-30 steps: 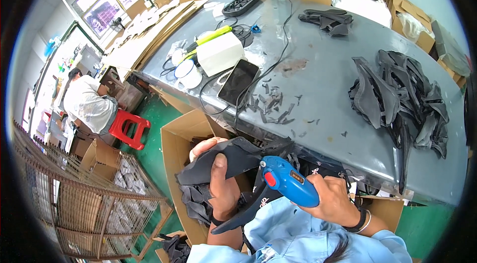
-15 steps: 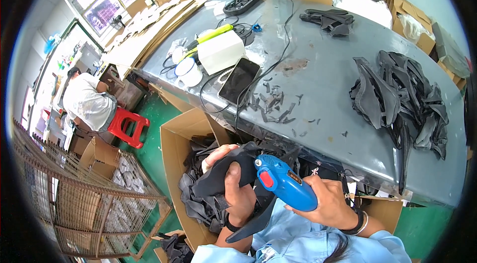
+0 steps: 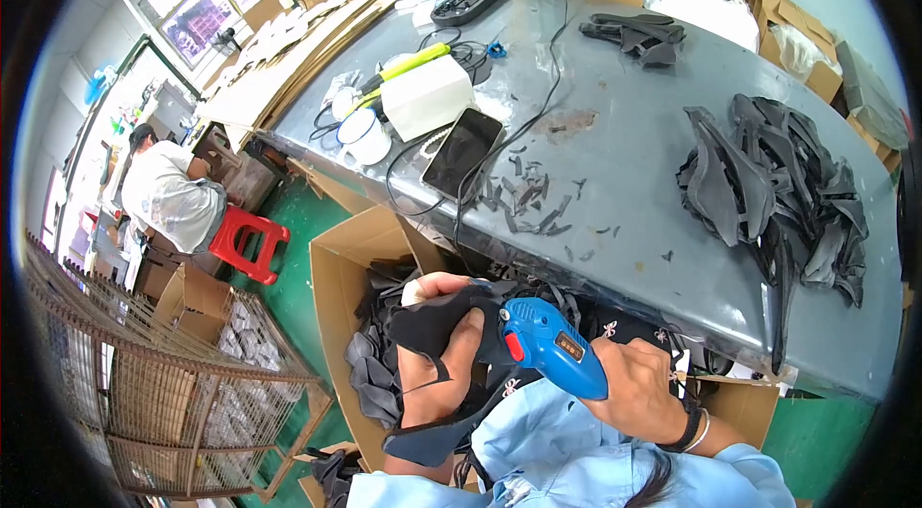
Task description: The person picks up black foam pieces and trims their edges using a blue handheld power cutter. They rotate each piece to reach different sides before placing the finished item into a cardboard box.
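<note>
My left hand (image 3: 451, 364) is closed on a black piece of soft sheet material (image 3: 427, 324), thumb on top and fingers behind. A dark strip (image 3: 427, 444) lies over my left forearm; whether it belongs to the same piece I cannot tell. In my right hand (image 3: 639, 393) is a blue cordless electric cutter (image 3: 557, 350) with a red button, its fingers wrapped round the rear end. The cutter's head meets the right edge of the piece; its tip is hidden there. Beneath my hands, an open cardboard box (image 3: 336, 340) holds many similar dark pieces (image 3: 370, 359).
The grey table (image 3: 615, 172) bears a heap of dark pieces (image 3: 768, 181), a smaller pile (image 3: 634, 36), offcuts (image 3: 528, 201), a phone (image 3: 463, 155), a mug (image 3: 363, 138) and cables. A wire rack (image 3: 182, 393) stands left. Beyond it, a person (image 3: 168, 191) sits on a red stool (image 3: 250, 244).
My left hand has turned the black piece and shifted slightly left. The dark strip has swung left and down over my forearm. The cutter has moved slightly, staying against the piece.
</note>
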`<state>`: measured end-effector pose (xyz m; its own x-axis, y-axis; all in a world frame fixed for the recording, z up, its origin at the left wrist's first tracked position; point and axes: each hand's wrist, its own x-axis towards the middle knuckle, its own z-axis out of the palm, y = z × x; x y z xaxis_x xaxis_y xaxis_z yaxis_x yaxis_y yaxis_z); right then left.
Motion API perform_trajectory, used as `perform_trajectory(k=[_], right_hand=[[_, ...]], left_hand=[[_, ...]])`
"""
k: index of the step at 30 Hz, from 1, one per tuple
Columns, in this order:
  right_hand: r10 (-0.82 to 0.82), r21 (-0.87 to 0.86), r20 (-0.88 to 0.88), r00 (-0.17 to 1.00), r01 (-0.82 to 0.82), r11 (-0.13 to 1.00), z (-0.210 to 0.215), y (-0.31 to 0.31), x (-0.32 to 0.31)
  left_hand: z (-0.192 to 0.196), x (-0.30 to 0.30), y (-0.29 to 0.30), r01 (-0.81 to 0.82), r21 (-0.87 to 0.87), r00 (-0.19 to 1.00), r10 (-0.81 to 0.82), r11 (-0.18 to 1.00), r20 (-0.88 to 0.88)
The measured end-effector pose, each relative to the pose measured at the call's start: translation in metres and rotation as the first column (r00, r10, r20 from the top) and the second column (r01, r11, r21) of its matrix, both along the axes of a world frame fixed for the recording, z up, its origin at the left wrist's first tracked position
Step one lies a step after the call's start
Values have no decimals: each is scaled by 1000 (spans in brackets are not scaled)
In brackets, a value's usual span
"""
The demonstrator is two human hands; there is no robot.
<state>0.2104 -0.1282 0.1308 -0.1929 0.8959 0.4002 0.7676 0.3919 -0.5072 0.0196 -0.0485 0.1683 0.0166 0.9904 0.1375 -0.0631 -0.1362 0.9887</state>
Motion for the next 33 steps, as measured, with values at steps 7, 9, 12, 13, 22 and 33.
perform_trajectory(k=[7, 9, 12, 13, 22, 33], right_hand=[[48, 3, -38, 998, -48, 999, 3, 1, 1], [60, -1, -44, 997, -60, 998, 4, 0, 1], [84, -5, -80, 993, -85, 996, 5, -2, 1], [94, -6, -109, 990, -96, 995, 5, -2, 1], [31, 43, -178, 984, -24, 999, 16, 9, 12], [-219, -353, -595, 773, -7, 936, 29, 35, 39]], left_hand=[[-7, -11, 5, 176, 7, 967, -172, 984, -186], [-7, -11, 5, 203, -47, 965, -208, 978, -159], [-11, -18, 8, 306, -101, 932, -319, 947, -171], [-11, -20, 11, 387, -94, 883, -398, 917, -250], [-16, -18, 18, 696, -363, 587, -782, 619, -209], [-59, 19, -7, 818, -395, 562, -726, 418, 397]])
